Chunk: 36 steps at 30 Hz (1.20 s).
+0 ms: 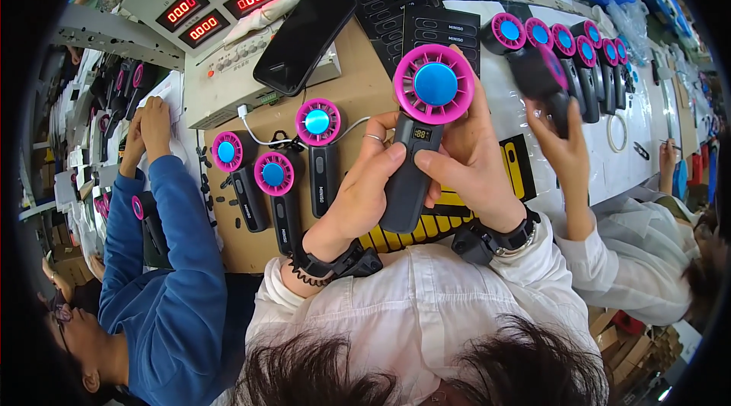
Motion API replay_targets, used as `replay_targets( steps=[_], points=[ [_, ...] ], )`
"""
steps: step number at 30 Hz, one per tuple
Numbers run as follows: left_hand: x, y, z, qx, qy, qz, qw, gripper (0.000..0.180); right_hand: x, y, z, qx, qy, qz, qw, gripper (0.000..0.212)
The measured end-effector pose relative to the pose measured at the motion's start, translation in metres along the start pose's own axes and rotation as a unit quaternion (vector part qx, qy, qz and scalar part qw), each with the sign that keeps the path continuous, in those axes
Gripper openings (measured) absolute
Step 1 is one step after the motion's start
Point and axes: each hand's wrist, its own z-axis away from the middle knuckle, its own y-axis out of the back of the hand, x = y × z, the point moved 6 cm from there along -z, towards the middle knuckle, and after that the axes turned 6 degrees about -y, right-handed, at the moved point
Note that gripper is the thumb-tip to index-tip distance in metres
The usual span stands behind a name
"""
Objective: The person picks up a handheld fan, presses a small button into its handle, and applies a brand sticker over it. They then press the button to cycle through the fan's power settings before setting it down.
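A black handheld fan (407,193) with a magenta grille and blue hub stands upright between my two hands. My left hand (354,197) closes round its handle from the left, the thumb lying on the front. From the other side my right hand (480,166) grips it, thumb on the handle below a small lit display; some of its fingers are hidden behind the fan. Left of my hands, several similar fans lie on a brown board (240,250), among them a near fan (285,212) and a fan (324,178) beside a white cable.
A test unit (263,63) with red digital readouts stands at the back left, a black phone (304,41) leaning on it. Black printed sheets (388,3) lie behind my hands. At right, a co-worker's hand (567,147) holds a blurred fan near a row of fans (586,52).
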Motion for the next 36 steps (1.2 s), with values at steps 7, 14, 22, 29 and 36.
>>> replay_targets(
  steps=[7, 14, 22, 29, 36],
  points=[
    [0.003, 0.027, 0.001, 0.013, -0.05, 0.032, 0.998, 0.027, 0.006, 0.038, 0.02, 0.022, 0.007, -0.003, 1.0, 0.059],
    [-0.012, 0.059, 0.0, 0.191, -0.019, -0.017, 0.981, 0.029, 0.037, 0.082, 0.051, 0.084, -0.061, 0.179, 0.978, 0.044],
    [-0.023, 0.054, -0.011, 0.239, -0.038, -0.125, 0.962, 0.032, 0.049, 0.088, 0.039, 0.162, -0.042, 0.263, 0.95, 0.042],
    [-0.017, 0.045, -0.018, 0.251, -0.017, -0.085, 0.964, 0.033, 0.033, 0.078, 0.026, 0.122, 0.04, 0.455, 0.881, 0.035],
    [-0.029, 0.044, -0.029, 0.237, 0.011, -0.039, 0.971, 0.033, 0.037, 0.06, 0.003, 0.053, 0.103, 0.524, 0.844, 0.027]
  ],
)
